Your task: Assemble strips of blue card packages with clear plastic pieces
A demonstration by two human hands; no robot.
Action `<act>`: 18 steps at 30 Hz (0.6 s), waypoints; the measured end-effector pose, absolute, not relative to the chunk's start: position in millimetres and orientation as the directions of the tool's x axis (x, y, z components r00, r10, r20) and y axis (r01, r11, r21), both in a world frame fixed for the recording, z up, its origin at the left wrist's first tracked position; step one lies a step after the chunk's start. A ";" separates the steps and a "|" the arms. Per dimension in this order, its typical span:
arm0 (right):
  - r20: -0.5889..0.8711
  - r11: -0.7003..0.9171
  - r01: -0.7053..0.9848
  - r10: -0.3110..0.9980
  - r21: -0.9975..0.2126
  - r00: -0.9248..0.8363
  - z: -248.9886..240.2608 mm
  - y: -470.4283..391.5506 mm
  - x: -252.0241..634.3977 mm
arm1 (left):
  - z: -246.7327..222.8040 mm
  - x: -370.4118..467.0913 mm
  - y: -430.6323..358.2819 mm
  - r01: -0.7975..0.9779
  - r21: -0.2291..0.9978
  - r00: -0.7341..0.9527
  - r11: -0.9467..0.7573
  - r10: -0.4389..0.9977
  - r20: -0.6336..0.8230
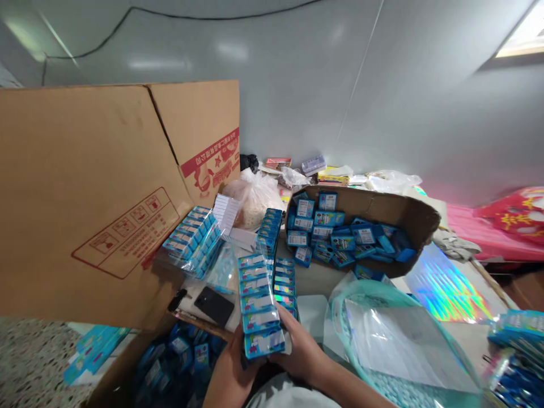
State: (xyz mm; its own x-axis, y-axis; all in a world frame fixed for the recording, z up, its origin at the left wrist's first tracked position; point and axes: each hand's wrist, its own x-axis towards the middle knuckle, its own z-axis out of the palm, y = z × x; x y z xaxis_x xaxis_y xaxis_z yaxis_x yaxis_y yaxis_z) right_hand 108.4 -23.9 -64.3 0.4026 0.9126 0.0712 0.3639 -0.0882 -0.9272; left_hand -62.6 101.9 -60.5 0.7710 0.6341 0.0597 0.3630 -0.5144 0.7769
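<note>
Both my hands hold a long clear bag packed with a row of small blue boxes (259, 300), low in the middle of the view. My left hand (229, 377) grips the near end from below. My right hand (300, 345) holds its right side, fingers curled round the bag. A second row of blue boxes (284, 280) lies right beside it. A cut-down cardboard box (419, 218) further back holds several loose blue boxes (335, 232).
A big cardboard carton (93, 192) stands at the left. Another bagged row of blue boxes (193, 238) leans by it. A black phone (215, 305) lies below. Clear zip bags with teal edges (399, 334) lie at the right, and a holographic sheet (450, 286).
</note>
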 end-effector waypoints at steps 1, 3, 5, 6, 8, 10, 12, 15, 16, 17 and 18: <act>0.048 -0.121 0.361 0.903 -0.925 0.426 -65.6 -25.5 107.4 | -55.2 -64.8 101.9 0.398 0.770 0.760 -0.499 0.649 0.027; 0.030 -0.177 0.383 0.879 -0.907 0.475 -67.7 -28.4 107.7 | -50.1 -68.6 102.4 0.461 0.731 0.732 -0.504 0.682 0.008; 0.039 -0.213 0.431 0.862 -0.877 0.506 -69.6 -29.7 110.0 | -51.7 -70.6 103.2 0.492 0.695 0.702 -0.525 0.711 0.041; 0.044 -0.224 0.457 0.862 -0.861 0.505 -70.5 -29.6 111.4 | -54.1 -70.6 103.4 0.495 0.685 0.695 -0.535 0.717 0.057; 0.033 -0.242 0.489 0.872 -0.838 0.488 -71.9 -27.5 114.2 | -59.7 -68.6 102.9 0.480 0.693 0.685 -0.538 0.724 0.087; 0.026 -0.253 0.497 0.873 -0.830 0.488 -72.6 -23.2 116.4 | -64.7 -64.7 101.0 0.449 0.713 0.663 -0.538 0.736 0.138; 0.045 -0.243 0.502 0.868 -0.830 0.495 -73.0 -18.0 117.5 | -68.3 -61.0 99.3 0.418 0.722 0.660 -0.552 0.731 0.177; 0.080 -0.166 0.497 0.896 -0.852 0.436 -74.3 -13.2 117.7 | -72.7 -59.6 101.0 0.398 0.693 0.705 -0.601 0.684 0.187; 0.081 -0.146 0.486 0.905 -0.862 0.417 -75.1 -13.5 117.7 | -74.4 -60.5 103.2 0.400 0.669 0.717 -0.626 0.669 0.197; 0.084 -0.133 0.474 0.909 -0.870 0.409 -76.0 -14.6 117.9 | -76.1 -61.7 105.8 0.400 0.636 0.723 -0.660 0.654 0.224; 0.089 -0.129 0.470 0.906 -0.873 0.414 -76.9 -16.5 118.4 | -77.9 -63.0 108.5 0.398 0.595 0.723 -0.698 0.638 0.265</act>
